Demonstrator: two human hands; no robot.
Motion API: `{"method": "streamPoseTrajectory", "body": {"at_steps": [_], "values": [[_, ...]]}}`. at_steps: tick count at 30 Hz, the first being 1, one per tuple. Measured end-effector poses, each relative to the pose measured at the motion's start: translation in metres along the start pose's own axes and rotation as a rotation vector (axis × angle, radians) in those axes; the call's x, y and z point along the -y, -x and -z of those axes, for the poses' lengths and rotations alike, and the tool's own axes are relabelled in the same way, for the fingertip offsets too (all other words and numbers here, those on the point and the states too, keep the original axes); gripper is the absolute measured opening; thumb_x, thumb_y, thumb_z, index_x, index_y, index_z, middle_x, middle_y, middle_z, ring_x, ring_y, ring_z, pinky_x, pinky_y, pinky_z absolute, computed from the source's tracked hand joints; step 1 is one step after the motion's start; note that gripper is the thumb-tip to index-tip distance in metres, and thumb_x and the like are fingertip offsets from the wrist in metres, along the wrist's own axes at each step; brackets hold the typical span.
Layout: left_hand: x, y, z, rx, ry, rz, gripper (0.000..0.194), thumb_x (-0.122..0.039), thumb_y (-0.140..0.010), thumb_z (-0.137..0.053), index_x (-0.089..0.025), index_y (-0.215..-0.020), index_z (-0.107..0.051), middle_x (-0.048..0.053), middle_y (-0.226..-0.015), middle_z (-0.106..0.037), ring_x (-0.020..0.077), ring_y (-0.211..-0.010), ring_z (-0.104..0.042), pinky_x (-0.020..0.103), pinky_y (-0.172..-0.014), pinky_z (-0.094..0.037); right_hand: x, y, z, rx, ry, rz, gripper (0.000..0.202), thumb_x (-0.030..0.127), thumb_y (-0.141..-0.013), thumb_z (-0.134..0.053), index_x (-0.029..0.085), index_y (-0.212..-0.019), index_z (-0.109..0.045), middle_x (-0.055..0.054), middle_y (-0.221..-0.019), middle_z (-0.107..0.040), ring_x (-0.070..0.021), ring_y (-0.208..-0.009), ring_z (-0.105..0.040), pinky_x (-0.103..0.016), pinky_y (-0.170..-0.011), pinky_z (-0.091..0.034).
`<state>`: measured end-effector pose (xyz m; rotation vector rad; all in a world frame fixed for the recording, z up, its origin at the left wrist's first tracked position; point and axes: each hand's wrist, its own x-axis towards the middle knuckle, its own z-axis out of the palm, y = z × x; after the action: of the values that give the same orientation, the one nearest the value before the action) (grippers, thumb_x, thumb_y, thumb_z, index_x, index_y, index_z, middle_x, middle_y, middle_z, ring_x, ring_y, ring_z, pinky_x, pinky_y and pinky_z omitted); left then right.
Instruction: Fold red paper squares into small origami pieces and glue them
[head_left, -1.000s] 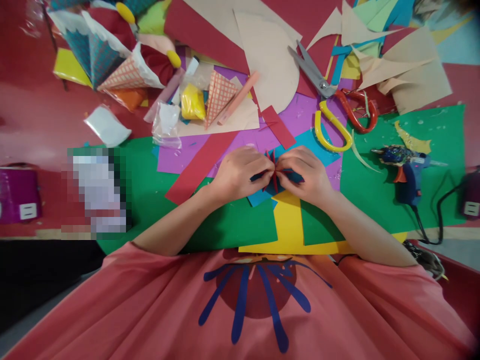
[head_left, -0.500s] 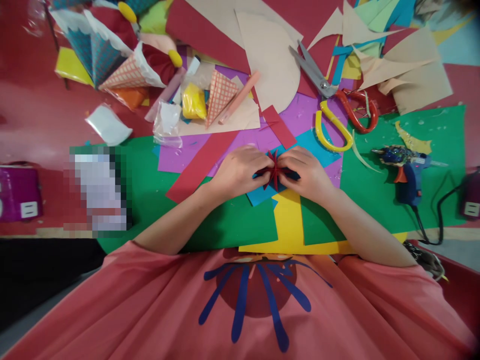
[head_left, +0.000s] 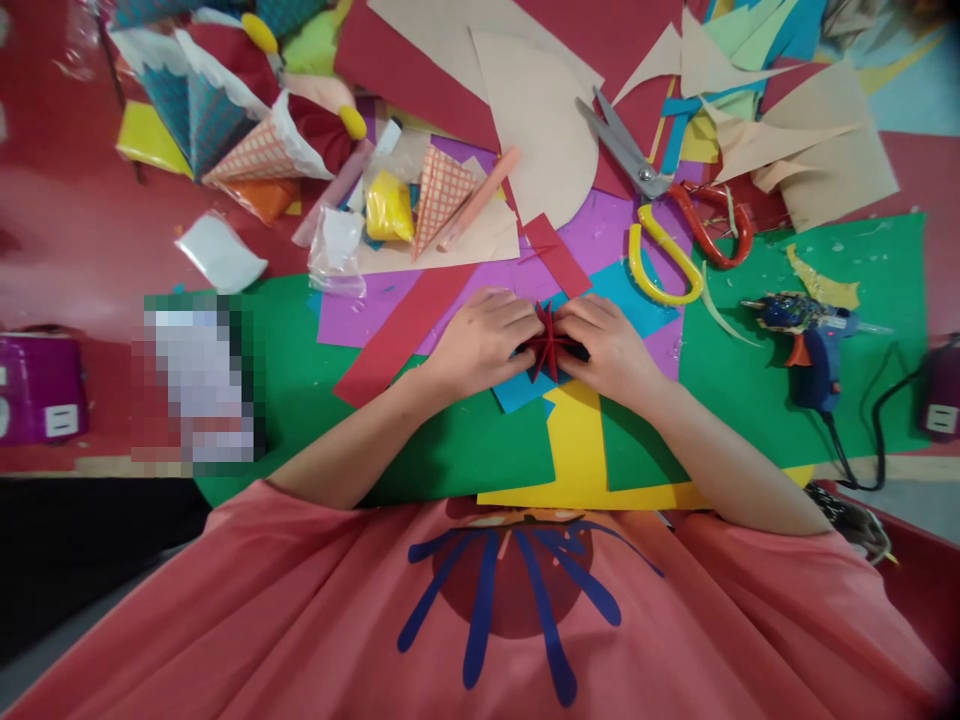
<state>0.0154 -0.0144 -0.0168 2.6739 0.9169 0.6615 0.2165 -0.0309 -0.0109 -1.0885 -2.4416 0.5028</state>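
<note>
Between my fingers is a small folded piece of red paper (head_left: 549, 348), its pleats fanned out like a star. My left hand (head_left: 491, 340) pinches its left side, and my right hand (head_left: 604, 345) pinches the right side. The fingers cover much of the folded paper's sides. Beneath my hands lie a blue paper piece (head_left: 517, 393) and a yellow sheet (head_left: 577, 440). A long red paper strip (head_left: 405, 335) rests just left of my left hand, and a shorter red strip (head_left: 557, 255) lies just beyond the fingertips.
Open-bladed scissors (head_left: 649, 185) with red and yellow handles lie beyond my right hand. A blue glue gun (head_left: 817, 350) with a cord sits at right on green paper (head_left: 757, 420). Paper cones (head_left: 259, 145), a yellow clay packet (head_left: 390, 212) and beige paper scraps (head_left: 540, 120) spread across the back.
Both hands stay at nearly the same spot, still pinching the folded red paper. Its pleats have turned or spread slightly. The other things lie as before.
</note>
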Motion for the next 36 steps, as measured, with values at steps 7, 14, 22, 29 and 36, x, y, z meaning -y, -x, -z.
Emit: {"method": "streamPoseTrajectory", "body": {"at_steps": [7,14,22,29,36], "values": [[-0.007,-0.002,0.008,-0.111,0.283,0.14,0.013,-0.025,-0.087,-0.051,-0.017,-0.081,-0.06,0.003,-0.073,-0.063,0.0152,-0.073,-0.056,0.029,-0.07,-0.045,0.005,0.001,0.004,-0.153,-0.217,-0.009,0.013,0.025,-0.093,-0.046,0.019,-0.089,-0.057,-0.008,-0.091,-0.066,-0.0198,-0.087,-0.061,-0.034,-0.074,-0.051],[-0.01,-0.003,0.009,-0.079,0.314,0.161,0.017,-0.027,-0.088,-0.048,-0.017,-0.078,-0.058,0.004,-0.071,-0.06,0.0154,-0.068,-0.051,0.03,-0.066,-0.043,0.008,0.001,0.006,-0.124,-0.372,-0.095,0.015,0.028,-0.092,-0.049,0.018,-0.083,-0.058,-0.005,-0.081,-0.062,-0.0163,-0.078,-0.059,-0.03,-0.069,-0.049],[-0.012,-0.004,0.01,-0.047,0.297,0.116,0.022,-0.029,-0.088,-0.046,-0.02,-0.068,-0.047,0.002,-0.066,-0.053,0.0153,-0.065,-0.045,0.031,-0.064,-0.04,0.01,-0.001,0.005,-0.11,-0.465,-0.08,0.019,0.027,-0.09,-0.05,0.019,-0.073,-0.052,-0.003,-0.077,-0.059,-0.0144,-0.073,-0.054,-0.028,-0.067,-0.046],[-0.015,-0.006,0.014,-0.043,0.621,0.316,0.028,-0.033,-0.09,-0.046,-0.018,-0.066,-0.049,0.0,-0.064,-0.052,0.0123,-0.061,-0.048,0.027,-0.06,-0.04,0.009,-0.004,0.008,-0.022,-0.843,-0.357,0.023,0.035,-0.085,-0.057,0.019,-0.069,-0.056,-0.001,-0.072,-0.058,-0.0138,-0.071,-0.054,-0.028,-0.068,-0.046],[-0.017,-0.009,0.018,-0.095,0.712,0.33,0.047,-0.055,-0.094,-0.04,-0.018,-0.069,-0.054,0.001,-0.064,-0.054,0.013,-0.062,-0.049,0.03,-0.062,-0.042,0.009,-0.009,0.014,0.17,-1.587,-0.801,0.016,0.025,-0.08,-0.059,0.016,-0.067,-0.062,0.0,-0.062,-0.06,-0.0084,-0.053,-0.052,-0.021,-0.049,-0.041]]}}
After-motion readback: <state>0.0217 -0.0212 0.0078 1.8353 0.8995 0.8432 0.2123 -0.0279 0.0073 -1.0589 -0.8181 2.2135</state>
